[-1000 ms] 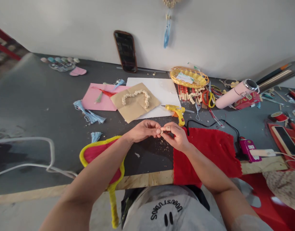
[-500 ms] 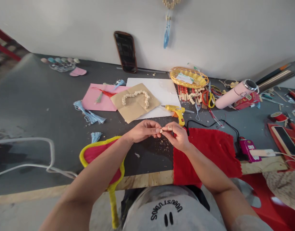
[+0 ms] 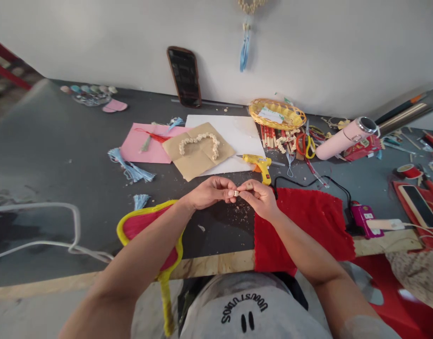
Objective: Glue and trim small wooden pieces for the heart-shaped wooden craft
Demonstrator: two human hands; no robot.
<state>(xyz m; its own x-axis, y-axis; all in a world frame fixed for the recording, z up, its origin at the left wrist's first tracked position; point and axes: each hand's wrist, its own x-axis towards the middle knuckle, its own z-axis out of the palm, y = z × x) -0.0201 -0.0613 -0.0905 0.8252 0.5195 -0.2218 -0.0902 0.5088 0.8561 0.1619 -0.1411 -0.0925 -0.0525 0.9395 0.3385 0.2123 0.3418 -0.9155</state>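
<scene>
Two bare hands meet over the dark table [image 3: 89, 179], and between them sits a small pale piece [image 3: 236, 193]! The left hand [image 3: 218, 192] has it pinched between thumb and fingers, and the right hand [image 3: 258, 197] grips it from the other side, fingertips closed on it too. Crumbs [image 3: 242, 214] lie scattered on the tabletop just below. Beyond the hands, the yellow glue gun [image 3: 259, 165] lies by the corner of the white sheet [image 3: 242, 134], and over that sheet spreads the brown paper [image 3: 191, 165], carrying a curved string of pale pieces [image 3: 198, 137]. Out on the left, blue tassels [image 3: 133, 171] rest by the pink paper [image 3: 140, 148], and the yellow-rimmed fan shape [image 3: 132, 226] lies partly under the left forearm. Across on the right, red cloth [image 3: 308, 221] passes beneath the right forearm, while the wicker basket [image 3: 278, 113] sits near the wall, scissors [image 3: 306, 145] just beside it.
</scene>
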